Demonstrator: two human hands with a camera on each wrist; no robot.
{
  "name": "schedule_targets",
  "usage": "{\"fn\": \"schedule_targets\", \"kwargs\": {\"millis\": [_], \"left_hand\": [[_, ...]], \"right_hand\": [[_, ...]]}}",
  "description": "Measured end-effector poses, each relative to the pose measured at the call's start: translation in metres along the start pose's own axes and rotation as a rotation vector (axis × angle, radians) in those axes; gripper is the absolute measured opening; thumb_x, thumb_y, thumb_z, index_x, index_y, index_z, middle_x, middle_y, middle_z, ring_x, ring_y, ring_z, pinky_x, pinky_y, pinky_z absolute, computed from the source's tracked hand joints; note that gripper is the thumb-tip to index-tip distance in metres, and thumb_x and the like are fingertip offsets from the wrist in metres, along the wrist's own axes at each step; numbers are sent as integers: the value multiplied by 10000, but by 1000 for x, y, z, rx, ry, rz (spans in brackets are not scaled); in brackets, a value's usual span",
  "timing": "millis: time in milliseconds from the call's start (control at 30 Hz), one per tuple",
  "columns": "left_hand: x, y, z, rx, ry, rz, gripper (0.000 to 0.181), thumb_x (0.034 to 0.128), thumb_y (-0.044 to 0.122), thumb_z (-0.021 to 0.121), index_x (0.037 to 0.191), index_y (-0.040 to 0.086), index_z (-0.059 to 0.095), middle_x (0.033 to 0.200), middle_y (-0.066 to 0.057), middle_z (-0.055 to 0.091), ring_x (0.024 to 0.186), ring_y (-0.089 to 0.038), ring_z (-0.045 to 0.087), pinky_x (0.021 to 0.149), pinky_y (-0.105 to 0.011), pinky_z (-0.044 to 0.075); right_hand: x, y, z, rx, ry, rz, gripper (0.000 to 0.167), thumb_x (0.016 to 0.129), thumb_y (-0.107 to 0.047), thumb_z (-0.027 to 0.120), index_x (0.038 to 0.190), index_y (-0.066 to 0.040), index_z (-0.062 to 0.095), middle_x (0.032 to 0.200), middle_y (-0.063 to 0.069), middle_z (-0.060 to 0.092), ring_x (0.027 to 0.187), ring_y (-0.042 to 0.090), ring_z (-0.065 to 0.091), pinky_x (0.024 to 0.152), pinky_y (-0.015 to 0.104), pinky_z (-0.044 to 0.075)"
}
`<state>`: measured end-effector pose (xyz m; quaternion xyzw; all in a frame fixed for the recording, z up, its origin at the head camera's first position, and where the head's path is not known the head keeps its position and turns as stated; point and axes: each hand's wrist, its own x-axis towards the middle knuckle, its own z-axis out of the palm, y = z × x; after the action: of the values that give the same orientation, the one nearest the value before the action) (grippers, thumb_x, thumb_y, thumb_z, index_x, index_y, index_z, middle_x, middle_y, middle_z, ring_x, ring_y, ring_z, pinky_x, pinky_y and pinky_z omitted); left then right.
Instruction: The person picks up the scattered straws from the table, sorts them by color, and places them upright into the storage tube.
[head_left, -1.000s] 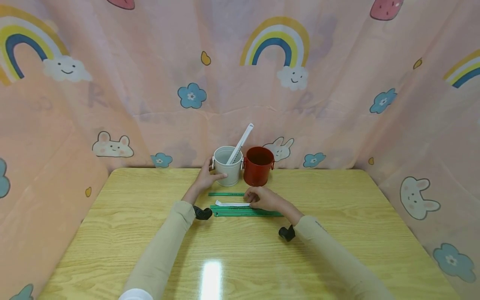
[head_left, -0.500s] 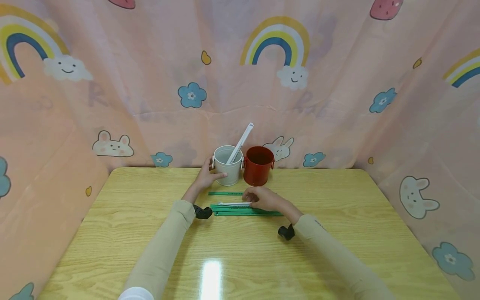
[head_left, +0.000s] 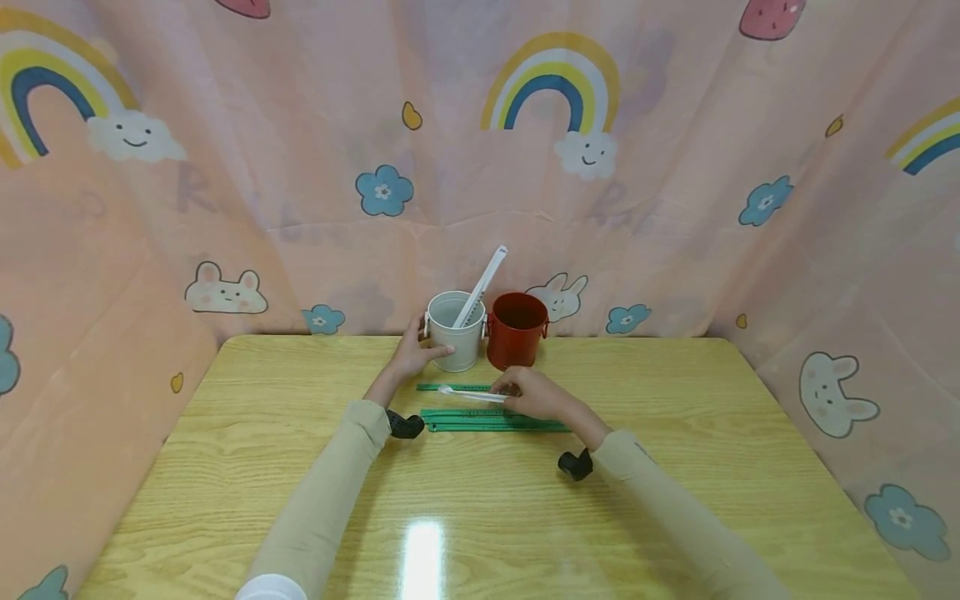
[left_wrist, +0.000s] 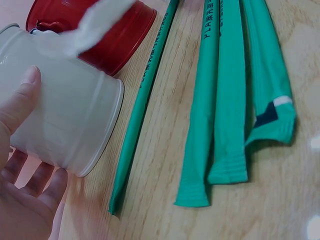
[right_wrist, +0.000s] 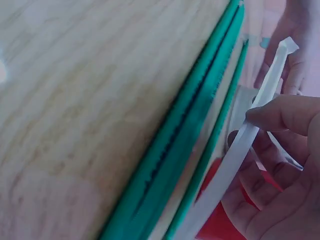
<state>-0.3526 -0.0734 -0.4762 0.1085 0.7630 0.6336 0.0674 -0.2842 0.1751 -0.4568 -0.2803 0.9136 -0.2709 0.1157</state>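
One white straw (right_wrist: 227, 170) is pinched by the fingers of the right hand (head_left: 531, 394) in front of the white pail (head_left: 467, 348), which is gripped by the left hand (head_left: 410, 355).

pink cloth backdrop (head_left: 300, 125) (rainbows (head_left: 552, 67), bunnies (head_left: 832, 400)) | wood-grain table (head_left: 510, 525) | white glare (head_left: 422, 558) on tabletop

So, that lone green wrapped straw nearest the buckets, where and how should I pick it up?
Likely from above, pinching its left end between thumb and finger: the lone green wrapped straw lies flat, slim and apart from the other green straws, and in the head view the right hand hides its right part.
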Motion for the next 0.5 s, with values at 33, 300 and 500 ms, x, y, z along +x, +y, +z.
{"fn": "schedule_targets", "kwargs": {"millis": [33, 300, 500], "left_hand": [[0, 0, 0, -2, -2, 4, 845, 855, 84, 717, 1512, 87, 186, 1549, -174, 249, 1401, -400, 285, 1144, -524, 299], [0, -1, 2, 24, 8, 11, 837, 856, 50, 705, 1511, 82, 186, 1541, -180, 266, 1388, -407, 311, 1126, -512, 336], [0, -1, 1, 28, 8, 4, 854, 861, 69, 705, 1521, 97, 164, 1556, -165, 244, 1396, -404, 297, 1129, -522, 326]], "right_hand": [[0, 0, -1, 16, 8, 5, 192, 891, -51, 613, 1064, -48, 696, 999, 70, 670, 881, 166, 569, 798, 288, 522], [-4, -6, -13, 140, 141, -20, 158, 876, 4, 589, 1010, -64, 638, 911, 71, 626, 841, 174, 545, 770, 280, 509], [-3, -14, -19, 191, 225, -10, 130, 904, -26, 598, 1025, -58, 632, 915, 84, 631, 838, 172, 546, 788, 283, 508]]}}
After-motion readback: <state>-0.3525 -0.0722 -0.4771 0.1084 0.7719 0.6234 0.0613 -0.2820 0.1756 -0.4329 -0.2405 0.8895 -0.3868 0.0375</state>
